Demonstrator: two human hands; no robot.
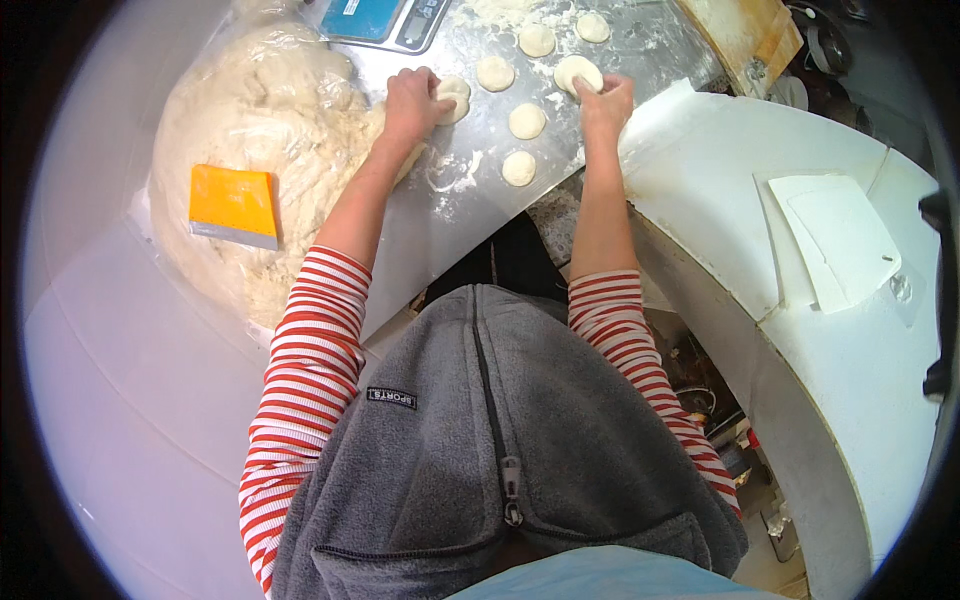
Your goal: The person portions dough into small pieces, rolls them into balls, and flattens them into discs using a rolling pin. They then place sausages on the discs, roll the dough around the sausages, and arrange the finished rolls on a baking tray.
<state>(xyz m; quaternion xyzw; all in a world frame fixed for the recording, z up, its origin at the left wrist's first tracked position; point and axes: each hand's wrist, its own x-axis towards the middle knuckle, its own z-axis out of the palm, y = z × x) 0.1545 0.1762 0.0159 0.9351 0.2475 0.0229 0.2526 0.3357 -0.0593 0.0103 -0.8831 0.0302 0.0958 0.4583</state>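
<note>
My left hand (411,105) has its thumb and fingers on a dough piece (454,91) that looks creased or doubled, beside the large dough mass. My right hand (606,105) pinches the near edge of a flattened dough round (585,73), thumb on top; a second layer of dough seems to show at its left side. Between my hands lie separate dough rounds, among them a left one (495,73), a middle one (527,121) and the nearest one (519,169). Two more, a dough round (537,40) and another dough round (592,28), sit farther back.
A floured metal worktop (442,202) carries the rounds. At left, a bulky dough mass (247,112), partly under clear plastic, bears an orange scraper (232,201). A digital scale (360,19) stands behind. Right are a wooden board (739,34) and a white surface (697,165) with a white plastic sheet (836,240).
</note>
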